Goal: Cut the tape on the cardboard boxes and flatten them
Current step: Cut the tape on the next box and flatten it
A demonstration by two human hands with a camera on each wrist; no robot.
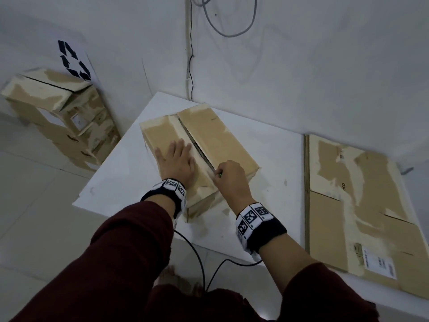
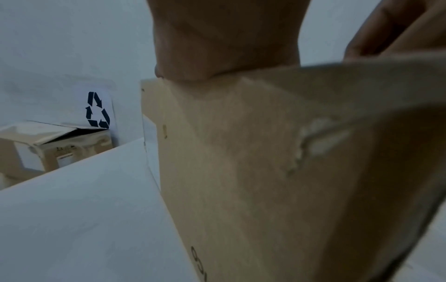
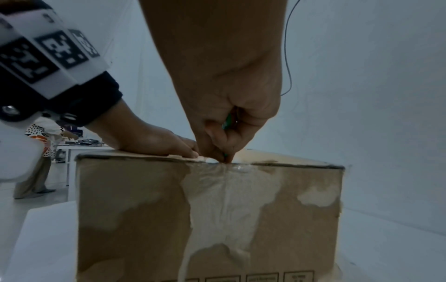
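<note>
the left hand (image 1: 177,160) lies flat on the box (image 1: 222,140) on the desk (image 1: 120,182). the right hand (image 1: 231,178) grips a green cutter (image 3: 226,122) at the tape (image 1: 197,147).

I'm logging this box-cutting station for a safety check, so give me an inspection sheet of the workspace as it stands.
Surface: white table, bare apart from the cardboard.
Job's things: taped box in the middle, top seam slit open along most of its length; flattened box lies at the table's right side.
Clutter: nothing seen on the table.
Grippers: left hand pressed flat on the box's left top flap; right hand grips a small green-handled cutter at the near end of the seam.
Cables: black cable hangs below the table's near edge; grey cable loops on the wall.
Surroundings: stacked boxes on the floor at the left, under a recycling sign.
</note>
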